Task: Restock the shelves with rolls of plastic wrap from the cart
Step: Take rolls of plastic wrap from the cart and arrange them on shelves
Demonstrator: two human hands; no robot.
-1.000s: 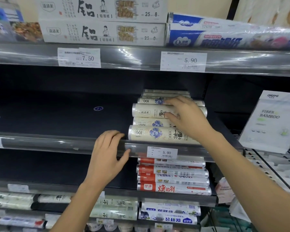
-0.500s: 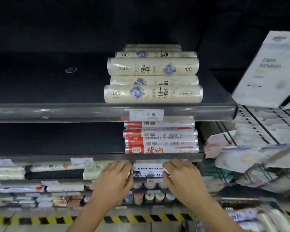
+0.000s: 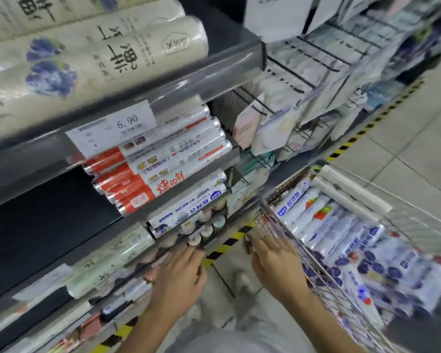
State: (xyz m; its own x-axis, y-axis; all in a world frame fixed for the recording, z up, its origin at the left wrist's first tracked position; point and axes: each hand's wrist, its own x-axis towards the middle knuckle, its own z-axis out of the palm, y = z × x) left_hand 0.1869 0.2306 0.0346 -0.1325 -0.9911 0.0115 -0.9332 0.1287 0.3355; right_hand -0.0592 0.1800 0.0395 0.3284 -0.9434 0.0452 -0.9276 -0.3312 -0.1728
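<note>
Head view, blurred: the left hand hangs just beside the lower grey shelf edge, fingers loose and apart, holding nothing. The right hand reaches at the near corner of the wire cart, fingers spread, empty. Blue-and-white plastic wrap rolls lie in the cart. Cream flower-printed rolls lie on the upper shelf, with red-and-white rolls one shelf below.

Both hands hover between shelves and cart.

You can't read the cart rolls nearest you, all blur; the cream rolls run off the left edge.
</note>
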